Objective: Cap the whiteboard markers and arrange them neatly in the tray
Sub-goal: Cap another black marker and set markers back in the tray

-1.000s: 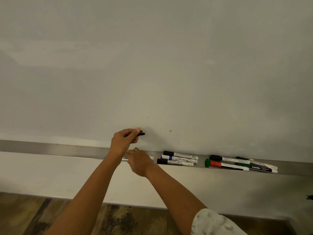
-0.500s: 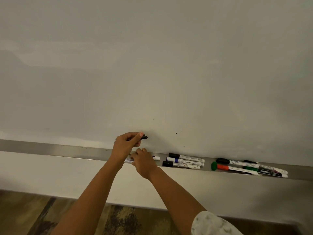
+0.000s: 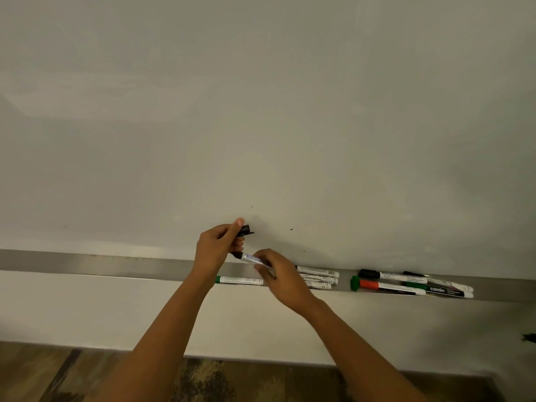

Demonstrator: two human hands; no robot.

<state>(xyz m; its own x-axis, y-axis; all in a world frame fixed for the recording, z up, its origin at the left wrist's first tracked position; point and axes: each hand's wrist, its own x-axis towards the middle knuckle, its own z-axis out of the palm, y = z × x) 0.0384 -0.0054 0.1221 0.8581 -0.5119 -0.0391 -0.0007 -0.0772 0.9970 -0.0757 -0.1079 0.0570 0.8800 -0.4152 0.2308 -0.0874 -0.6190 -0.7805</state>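
The right hand (image 3: 282, 278) now lifts a white marker (image 3: 251, 258) off the tray (image 3: 116, 265), its black tip pointing to 10 o'clock. The left hand (image 3: 216, 248) pinches the black cap (image 3: 245, 230) just above, at 12 o'clock. A green-tipped marker (image 3: 239, 280), earlier hidden, lies in the tray below.

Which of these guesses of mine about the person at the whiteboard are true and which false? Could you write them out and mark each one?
1. The left hand holds a black cap. True.
2. The right hand holds a marker lifted above the tray. True.
3. The cap is already pushed onto that marker. False: cap and marker are apart, with the cap higher up.
4. A green-ended marker lies in the tray beneath the hands. True.
5. The tray to the right of the hands holds no markers. False: two groups of markers lie there, the white-barrelled group nearer and a mixed group farther right.
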